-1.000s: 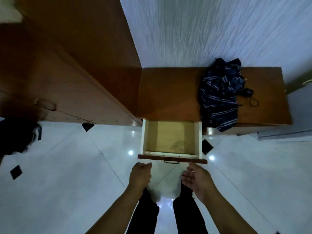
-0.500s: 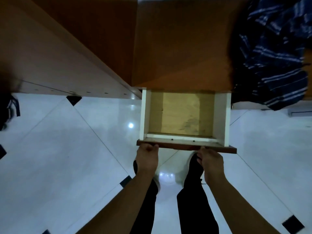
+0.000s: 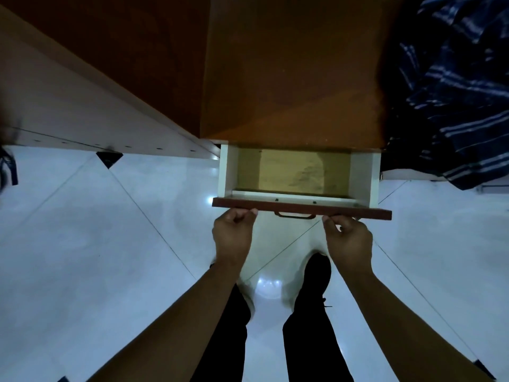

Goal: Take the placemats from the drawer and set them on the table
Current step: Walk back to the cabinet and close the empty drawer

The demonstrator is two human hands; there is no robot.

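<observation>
A white-sided drawer (image 3: 363,175) stands part-way out of a brown wooden cabinet (image 3: 289,78). Its inside shows only a bare wooden bottom; no placemats are in view. The dark red drawer front (image 3: 300,208) carries a small metal handle (image 3: 294,215) at its middle. My left hand (image 3: 234,235) holds the front's left part with curled fingers, thumb tip at the edge. My right hand (image 3: 349,238) holds the right part the same way.
A dark blue striped cloth (image 3: 454,86) lies on the cabinet top at the right and hangs over its edge. A taller wooden unit (image 3: 91,86) runs along the left. Glossy white floor tiles (image 3: 110,257) surround my legs and dark shoe (image 3: 316,274).
Both hands moved up from free air onto the drawer front. The drawer now shows less of its inside, having slid toward the cabinet, and the view has come closer.
</observation>
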